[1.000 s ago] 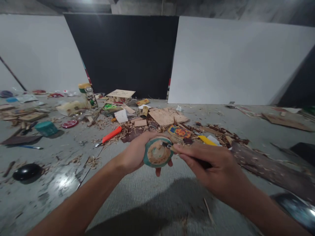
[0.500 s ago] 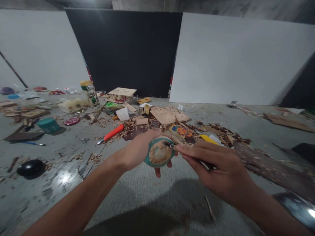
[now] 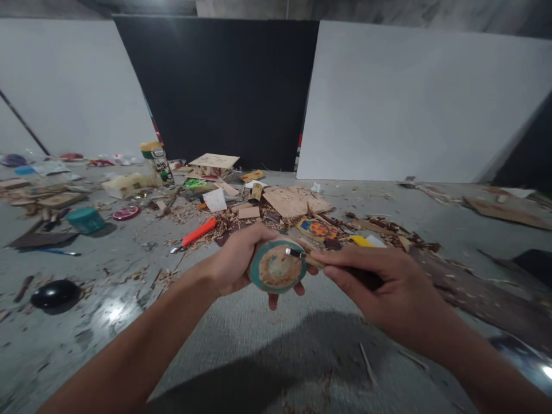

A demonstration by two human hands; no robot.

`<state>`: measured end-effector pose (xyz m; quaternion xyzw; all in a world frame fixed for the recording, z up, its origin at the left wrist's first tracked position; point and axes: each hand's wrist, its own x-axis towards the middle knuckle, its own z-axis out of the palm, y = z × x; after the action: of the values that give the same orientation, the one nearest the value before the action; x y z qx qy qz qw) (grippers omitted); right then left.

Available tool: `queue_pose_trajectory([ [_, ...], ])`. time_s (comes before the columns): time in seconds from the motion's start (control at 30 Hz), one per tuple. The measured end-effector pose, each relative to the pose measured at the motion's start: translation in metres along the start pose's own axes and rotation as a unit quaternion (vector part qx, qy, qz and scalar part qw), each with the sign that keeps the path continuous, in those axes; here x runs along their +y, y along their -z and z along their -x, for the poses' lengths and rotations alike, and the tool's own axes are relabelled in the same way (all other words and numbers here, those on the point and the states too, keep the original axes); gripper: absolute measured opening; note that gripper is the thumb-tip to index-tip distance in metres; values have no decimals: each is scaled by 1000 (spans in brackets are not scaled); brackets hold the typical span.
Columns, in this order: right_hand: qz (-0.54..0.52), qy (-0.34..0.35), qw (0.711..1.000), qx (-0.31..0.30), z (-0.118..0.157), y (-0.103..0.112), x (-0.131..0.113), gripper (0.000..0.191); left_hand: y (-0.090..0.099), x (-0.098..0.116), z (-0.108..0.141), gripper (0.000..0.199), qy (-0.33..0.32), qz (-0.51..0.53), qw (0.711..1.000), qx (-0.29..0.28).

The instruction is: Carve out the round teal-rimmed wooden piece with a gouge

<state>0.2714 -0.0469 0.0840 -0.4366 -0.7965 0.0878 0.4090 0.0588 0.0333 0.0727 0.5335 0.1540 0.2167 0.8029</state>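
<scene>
Beneath the left hand (image 3: 235,259) and the right hand (image 3: 388,282), a grey floor (image 3: 371,198). Well beyond both, a black panel (image 3: 224,92), upright, with a white panel (image 3: 414,103) to its right. Right of the right hand and partly behind it, a long dark brown strip (image 3: 483,287) flecked with pale chips. Ahead of both hands, a thin wooden sheet (image 3: 297,200); ahead and left of the left hand, an upright bottle (image 3: 160,167) with a yellow top. Clasped in the left hand, with thumb near its upper edge and fingertips showing below, a round disc (image 3: 276,275), teal-rimmed, tan-faced, directly between the hands. Farther left of the left hand, a teal container (image 3: 85,220); just ahead of it, an orange cutter (image 3: 199,233), lying flat. Pinched in the right hand, a slim tool (image 3: 305,257), metal tip over the disc's face, contact impossible to tell. Left of the left hand, scattered wood shavings (image 3: 164,277).
</scene>
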Motion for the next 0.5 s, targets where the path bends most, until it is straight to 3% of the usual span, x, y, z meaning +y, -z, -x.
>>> queue_pose_trajectory([
  [0.23, 61, 59, 996, 16, 3, -5, 0, 24, -6, 3, 1, 55, 15, -36, 999, 28],
  [0.4, 37, -24, 999, 11, 4, -10, -3, 21, -12, 5, 0, 50, 26, -59, 994, 84],
  [0.5, 42, 10, 999, 26, 5, -13, -2, 21, -13, 6, 2, 48, 13, -74, 994, 81],
])
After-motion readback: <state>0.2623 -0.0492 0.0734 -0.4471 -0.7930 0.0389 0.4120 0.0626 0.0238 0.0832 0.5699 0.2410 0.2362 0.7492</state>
